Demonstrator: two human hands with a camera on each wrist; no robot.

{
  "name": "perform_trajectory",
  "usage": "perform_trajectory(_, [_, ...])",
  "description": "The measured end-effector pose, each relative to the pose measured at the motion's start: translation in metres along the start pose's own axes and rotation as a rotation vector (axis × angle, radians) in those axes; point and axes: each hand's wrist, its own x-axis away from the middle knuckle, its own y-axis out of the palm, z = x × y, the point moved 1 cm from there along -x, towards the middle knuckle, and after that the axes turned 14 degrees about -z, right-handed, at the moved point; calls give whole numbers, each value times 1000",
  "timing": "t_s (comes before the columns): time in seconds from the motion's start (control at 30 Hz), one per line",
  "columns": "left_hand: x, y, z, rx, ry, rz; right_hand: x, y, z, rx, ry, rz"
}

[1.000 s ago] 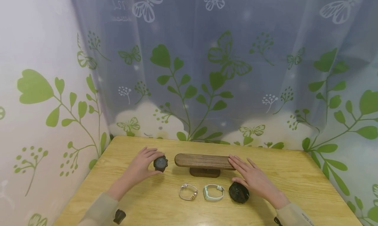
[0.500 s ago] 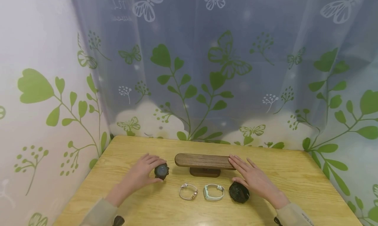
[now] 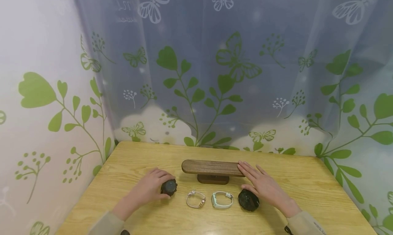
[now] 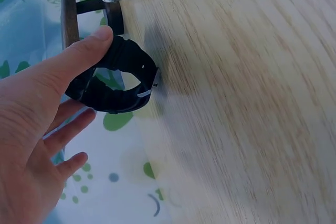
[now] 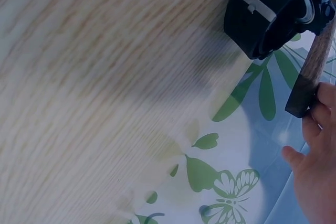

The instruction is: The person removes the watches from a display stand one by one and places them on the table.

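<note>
My left hand [image 3: 150,187] grips a black wristwatch [image 3: 169,187] by its case, between thumb and fingers. In the left wrist view the black watch [image 4: 128,59] has its strap buckled into a loop, with the buckle end at or close to the tabletop. The straight fingers of my right hand [image 3: 267,185] rest on the right end of a dark wooden watch stand [image 3: 212,167], a rounded bar on a short base. Close below that hand is another black watch [image 3: 248,200], whose looped strap [image 5: 260,14] shows in the right wrist view.
Between the two black watches lie a thin white-strapped watch [image 3: 195,199] and a mint green watch [image 3: 222,200], both looped, in front of the stand. The wooden table [image 3: 172,223] ends at a curtain [image 3: 199,91] printed with leaves and butterflies.
My left hand has brought the black watch toward me and slightly right, into line with the other watches. The right hand and the stand have stayed put.
</note>
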Motion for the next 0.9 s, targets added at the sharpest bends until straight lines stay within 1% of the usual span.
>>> perform_trajectory(0.1, [-1,1,3,7,22,13,0,1,0,-5,0,-1])
perform_trajectory(0.2, [-2,1,8,19,33,2,0,0,0,-15,6,-8])
perform_trajectory(0.27, [-4,1,11,23,24,-27,0,0,-1,-19,11,-13])
perform_trajectory(0.37, [-6,2,15,34,12,-89,0,-1,-1,-33,16,-19])
perform_trajectory(0.43, [-7,5,17,42,8,-124,0,-1,-2,-37,19,-23])
perform_trajectory(0.5, [-8,8,19,48,10,-145,0,-2,-2,-43,22,-27])
perform_trajectory(0.6, [-9,12,21,56,19,-145,-1,-3,-3,-49,30,-36])
perform_trajectory(0.73, [-9,14,22,83,19,-146,-1,-3,-4,-59,36,-42])
perform_trajectory(0.9, [-8,16,22,125,14,-172,-1,-3,-4,-82,41,-39])
